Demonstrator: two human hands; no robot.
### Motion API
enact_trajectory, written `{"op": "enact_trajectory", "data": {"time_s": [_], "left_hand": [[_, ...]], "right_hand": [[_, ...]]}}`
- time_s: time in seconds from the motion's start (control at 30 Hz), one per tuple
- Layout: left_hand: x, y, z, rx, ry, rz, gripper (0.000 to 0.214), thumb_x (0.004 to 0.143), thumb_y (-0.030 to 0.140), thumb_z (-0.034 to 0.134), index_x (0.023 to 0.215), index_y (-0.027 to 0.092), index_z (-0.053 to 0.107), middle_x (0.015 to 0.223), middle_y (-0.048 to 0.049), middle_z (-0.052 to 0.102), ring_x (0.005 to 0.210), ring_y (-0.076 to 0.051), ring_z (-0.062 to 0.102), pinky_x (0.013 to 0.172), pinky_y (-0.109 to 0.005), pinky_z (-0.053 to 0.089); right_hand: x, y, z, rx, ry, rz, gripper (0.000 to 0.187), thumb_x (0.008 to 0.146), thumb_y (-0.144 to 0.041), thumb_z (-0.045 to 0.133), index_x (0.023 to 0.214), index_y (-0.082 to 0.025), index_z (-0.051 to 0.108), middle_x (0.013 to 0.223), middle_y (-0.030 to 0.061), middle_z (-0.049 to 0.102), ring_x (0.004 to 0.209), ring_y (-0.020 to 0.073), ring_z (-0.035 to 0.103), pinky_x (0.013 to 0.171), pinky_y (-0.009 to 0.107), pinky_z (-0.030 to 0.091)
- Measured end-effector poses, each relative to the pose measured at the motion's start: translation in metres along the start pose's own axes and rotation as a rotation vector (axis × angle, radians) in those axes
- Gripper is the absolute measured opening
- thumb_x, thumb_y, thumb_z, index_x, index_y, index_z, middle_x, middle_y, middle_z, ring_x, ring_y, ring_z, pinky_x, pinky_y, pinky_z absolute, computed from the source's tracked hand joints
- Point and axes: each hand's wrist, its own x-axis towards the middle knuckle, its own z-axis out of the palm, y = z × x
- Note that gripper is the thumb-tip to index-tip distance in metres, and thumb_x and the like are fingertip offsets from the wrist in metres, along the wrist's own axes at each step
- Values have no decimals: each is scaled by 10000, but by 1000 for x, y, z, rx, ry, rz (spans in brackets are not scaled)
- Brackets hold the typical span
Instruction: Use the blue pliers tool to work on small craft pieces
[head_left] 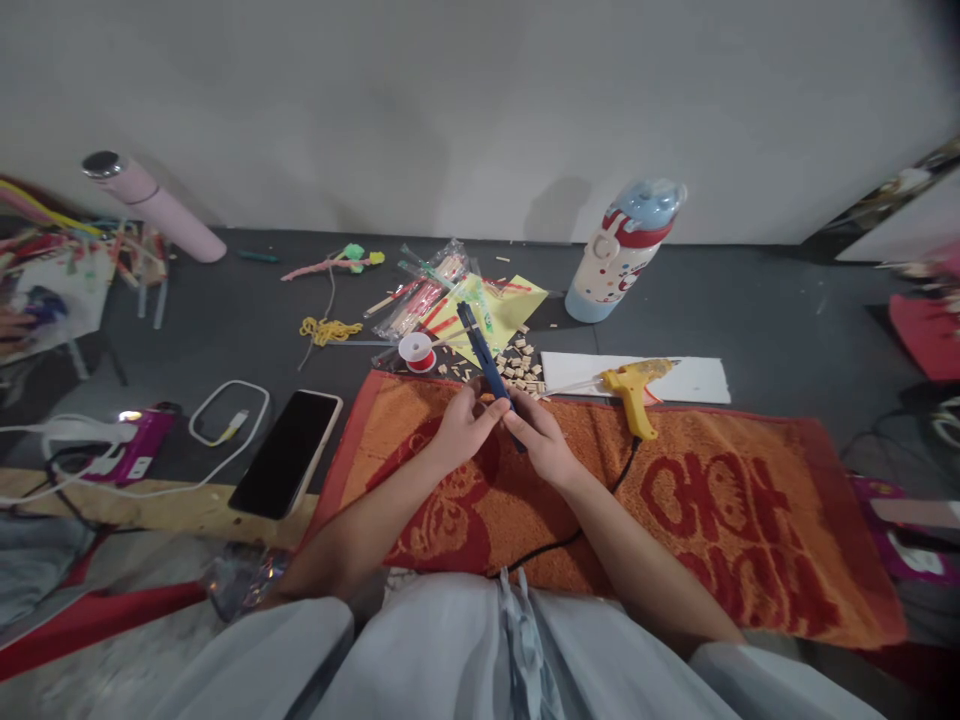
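Observation:
Both hands are closed on a long dark blue utility knife [482, 346], held at a slant above the orange-red towel [585, 500]. My left hand [466, 425] grips it from the left, with the thumb lying against its side. My right hand [544, 438] holds its lower end from the right, thumb on top. Whether a blade sticks out cannot be made out. Just past the hands lie small cut wooden pieces [523, 362], a spool of red ribbon [417, 352] and a yellow sheet [517, 305].
A yellow glue gun [634, 390] rests on a white board [697, 380] at the right. Behind stands a cartoon water bottle [611, 260]. At left are a phone [286, 455], a white cable [225, 388], a purple power strip [142, 445] and a pink flask [169, 215].

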Motion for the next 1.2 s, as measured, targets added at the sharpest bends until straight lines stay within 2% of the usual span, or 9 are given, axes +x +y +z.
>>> {"op": "enact_trajectory", "data": {"time_s": [0.17, 0.27, 0.37, 0.43, 0.5, 0.6, 0.77, 0.9, 1.2], "left_hand": [[0, 7, -8, 221, -22, 32, 420, 812, 538, 570, 1004, 165, 576, 959, -82, 674, 863, -200, 634, 763, -316, 489], [-2, 16, -19, 528, 99, 173, 308, 895, 458, 467, 818, 179, 574, 770, -43, 636, 724, -163, 589, 685, -292, 461], [1, 24, -34, 733, 285, 414, 260, 899, 393, 467, 744, 197, 539, 722, -41, 600, 732, -164, 564, 730, -303, 459], [8, 26, -45, 783, 411, 505, 231, 888, 393, 490, 775, 198, 541, 770, -59, 603, 783, -170, 568, 770, -311, 470], [15, 26, -56, 797, 474, 516, 243, 870, 413, 524, 926, 182, 573, 946, -99, 629, 915, -186, 581, 827, -321, 476], [24, 23, -70, 752, 314, 424, 385, 845, 452, 564, 1103, 166, 585, 1094, -109, 651, 1037, -201, 596, 922, -333, 464], [30, 18, -81, 371, 132, 166, 581, 708, 556, 679, 1088, 117, 642, 1018, -127, 701, 874, -209, 670, 776, -323, 538], [31, 19, -85, 160, 12, 104, 569, 614, 533, 767, 1000, 123, 685, 965, -115, 719, 861, -233, 686, 758, -341, 555], [29, 19, -90, -81, -39, -43, 426, 559, 325, 843, 896, 124, 676, 694, -19, 637, 546, -94, 567, 470, -188, 457]], "right_hand": [[0, -3, -6, -106, 27, -27, 609, 853, -640, 465, 1284, -213, 519, 1262, 98, 610, 1163, 253, 557, 1056, 430, 386], [-1, -5, -13, -192, 22, -37, 596, 865, -614, 469, 1305, -213, 495, 1255, 107, 604, 1151, 262, 557, 1038, 448, 394], [-2, -6, -20, -283, 15, -34, 610, 871, -589, 479, 1363, -232, 439, 1315, 114, 561, 1211, 278, 516, 1056, 476, 367], [-3, -6, -23, -336, 1, -39, 639, 866, -582, 492, 1387, -220, 411, 1365, 129, 520, 1256, 289, 479, 1079, 486, 337], [-4, -7, -26, -370, -24, -38, 658, 860, -585, 502, 1382, -194, 415, 1374, 147, 509, 1262, 302, 470, 1083, 493, 328], [-5, -9, -30, -373, -80, -22, 666, 850, -597, 510, 1356, -170, 441, 1330, 157, 541, 1222, 313, 501, 1056, 494, 361], [-7, -16, -36, -345, -185, -7, 654, 843, -595, 522, 1340, -173, 465, 1333, 141, 550, 1236, 313, 499, 1061, 470, 365], [-8, -20, -38, -317, -251, -5, 641, 837, -591, 536, 1345, -205, 473, 1334, 109, 564, 1230, 308, 510, 1054, 456, 384], [-8, -22, -41, -324, -348, -8, 725, 848, -604, 510, 1416, -166, 402, 1401, 133, 507, 1273, 318, 473, 1081, 472, 354]]}}
